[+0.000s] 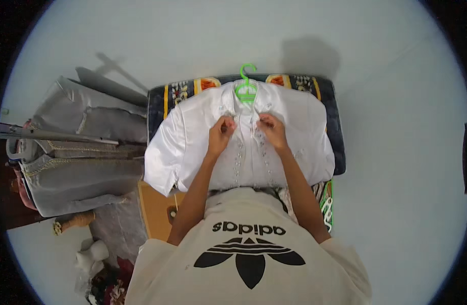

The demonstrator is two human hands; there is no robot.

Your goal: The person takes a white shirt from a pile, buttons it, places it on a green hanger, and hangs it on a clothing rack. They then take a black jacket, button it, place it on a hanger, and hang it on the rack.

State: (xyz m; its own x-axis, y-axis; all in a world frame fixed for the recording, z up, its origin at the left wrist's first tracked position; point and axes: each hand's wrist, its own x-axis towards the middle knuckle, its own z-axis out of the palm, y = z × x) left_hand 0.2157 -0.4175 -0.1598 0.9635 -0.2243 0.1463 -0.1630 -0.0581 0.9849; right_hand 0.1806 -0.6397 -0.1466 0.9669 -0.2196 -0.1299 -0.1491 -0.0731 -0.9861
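Note:
A white satin garment (302, 114) with a collar and rows of shiny stones lies front up, with a green plastic hanger (248, 91) inside its neck. The hanger's hook sticks out above the collar. My left hand (220, 134) pinches the left front edge just below the collar. On the opposite side, my right hand (272, 131) has its fingers closed on the other front edge. Between my hands the two edges are apart, and white fabric shows in the gap. My body hides the lower part of the garment.
Beneath the garment is a dark patterned plush cloth (334, 141). To the left, grey garments (85, 183) hang on a metal rail (62, 134). A brown cardboard box (153, 209) sits near my left arm. White and green hangers (328, 213) are by my right elbow.

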